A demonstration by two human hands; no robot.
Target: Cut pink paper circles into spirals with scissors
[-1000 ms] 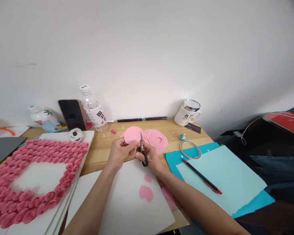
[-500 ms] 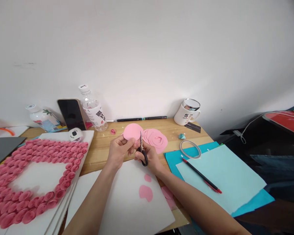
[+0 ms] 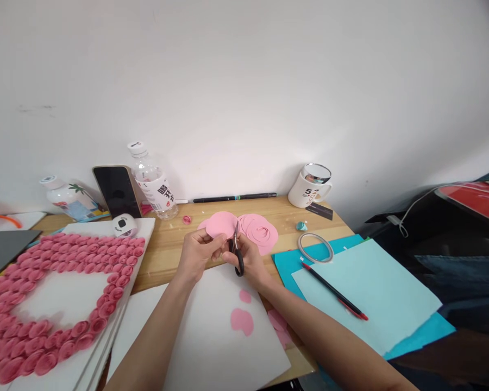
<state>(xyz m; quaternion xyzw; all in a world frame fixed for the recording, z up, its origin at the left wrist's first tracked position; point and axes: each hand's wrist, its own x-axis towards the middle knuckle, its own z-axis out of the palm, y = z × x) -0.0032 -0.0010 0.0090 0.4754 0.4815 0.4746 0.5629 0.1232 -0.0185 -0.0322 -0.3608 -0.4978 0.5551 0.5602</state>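
Pinched in my left hand (image 3: 198, 251) is a pink paper circle (image 3: 221, 223), its face turned up toward me. My right hand (image 3: 248, 255) grips black-handled scissors (image 3: 238, 259), whose metal blades point away from me at the circle's right edge. Just beyond my right hand lie several pink paper spirals (image 3: 257, 229), overlapping on the wooden table. Below both hands is a white sheet (image 3: 220, 331) with pink paper scraps (image 3: 242, 321) on it. The fingertips of my right hand are partly hidden by the scissors.
At left, a white board (image 3: 61, 293) carries rows of rolled pink paper flowers (image 3: 44, 361). A phone (image 3: 117, 191), a bottle (image 3: 151, 184) and a mug (image 3: 309, 187) stand by the wall. On the right are blue paper sheets (image 3: 375, 293), a pen (image 3: 334, 291) and a tape ring (image 3: 315, 247).
The pink circle has tilted and lowered slightly in my left hand. The scissors have turned a little, their blades now parted at its edge. The view has shifted slightly.
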